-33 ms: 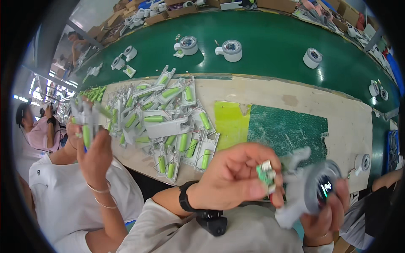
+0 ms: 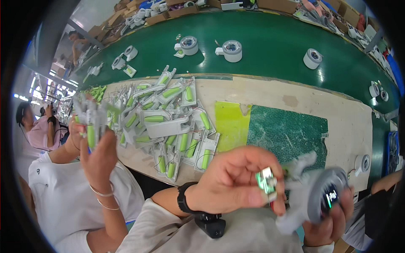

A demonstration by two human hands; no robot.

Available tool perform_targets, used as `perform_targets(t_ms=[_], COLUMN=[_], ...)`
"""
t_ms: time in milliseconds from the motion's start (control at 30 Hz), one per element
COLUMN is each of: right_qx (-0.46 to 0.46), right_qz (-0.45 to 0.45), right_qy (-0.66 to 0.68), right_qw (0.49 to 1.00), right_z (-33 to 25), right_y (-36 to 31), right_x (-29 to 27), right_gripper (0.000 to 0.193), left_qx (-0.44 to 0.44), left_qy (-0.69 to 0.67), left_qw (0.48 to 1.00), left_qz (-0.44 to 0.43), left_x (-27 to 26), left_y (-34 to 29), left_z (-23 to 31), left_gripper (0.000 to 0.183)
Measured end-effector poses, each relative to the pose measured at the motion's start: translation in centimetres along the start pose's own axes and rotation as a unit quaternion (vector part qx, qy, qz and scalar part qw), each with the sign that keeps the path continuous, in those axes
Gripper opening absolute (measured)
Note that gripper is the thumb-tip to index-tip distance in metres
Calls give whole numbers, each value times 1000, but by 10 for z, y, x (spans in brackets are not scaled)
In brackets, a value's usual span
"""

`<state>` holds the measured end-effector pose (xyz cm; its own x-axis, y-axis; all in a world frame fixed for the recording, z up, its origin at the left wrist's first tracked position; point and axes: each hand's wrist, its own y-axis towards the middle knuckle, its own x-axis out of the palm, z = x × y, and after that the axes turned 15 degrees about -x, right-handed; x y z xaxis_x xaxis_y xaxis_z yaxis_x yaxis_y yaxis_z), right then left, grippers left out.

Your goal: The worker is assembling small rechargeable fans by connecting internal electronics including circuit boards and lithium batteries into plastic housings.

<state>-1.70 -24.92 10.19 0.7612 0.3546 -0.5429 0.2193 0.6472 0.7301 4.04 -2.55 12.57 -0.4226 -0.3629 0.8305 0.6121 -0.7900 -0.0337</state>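
Note:
My left hand (image 2: 230, 181) pinches a small green circuit board (image 2: 267, 185) with silvery connectors between thumb and fingers; light glints off the board. Close beside it, on the right, my right hand (image 2: 333, 221) grips a white device with a round grey-rimmed head (image 2: 310, 204), tilted in the air. A dark display (image 2: 331, 197) in that head shows lit white and green marks. Behind the board, a white bracket-like piece (image 2: 304, 162) sticks up, slightly blurred; how it joins the device is hard to see.
Left of my hands lies a heap of white casings with green battery cells (image 2: 183, 141) and thin wires. A co-worker's hands (image 2: 99, 154) hold similar parts there. A yellow sheet (image 2: 232, 126) and a green mat (image 2: 291, 130) cover the table. Beyond runs a green belt (image 2: 270, 38) carrying round white housings (image 2: 232, 51).
The device and my right hand have shifted slightly right and down. The circuit board has turned a little and looks brighter. The co-worker's hands have moved slightly right.

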Motion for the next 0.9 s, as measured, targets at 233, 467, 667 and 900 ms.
perform_targets(t_ms=[233, 467, 667, 900], right_qx=[-23, 88, 180, 282], right_qz=[96, 137, 164, 181], right_qy=[-104, 18, 128, 250], right_qw=[990, 986, 962, 908], right_z=[13, 13, 16, 22], right_y=[-13, -12, -10, 2], right_x=[5, 13, 24, 29], right_gripper=[56, 60, 63, 67], left_qx=[-53, 15, 27, -3], left_qy=[-36, 30, 14, 30], left_qw=[990, 988, 991, 999], left_qz=[-123, -153, -132, -42], left_x=[7, 5, 4, 13], left_y=[1, 6, 12, 11], left_z=[-5, -3, -1, 21], left_gripper=[39, 37, 35, 33])
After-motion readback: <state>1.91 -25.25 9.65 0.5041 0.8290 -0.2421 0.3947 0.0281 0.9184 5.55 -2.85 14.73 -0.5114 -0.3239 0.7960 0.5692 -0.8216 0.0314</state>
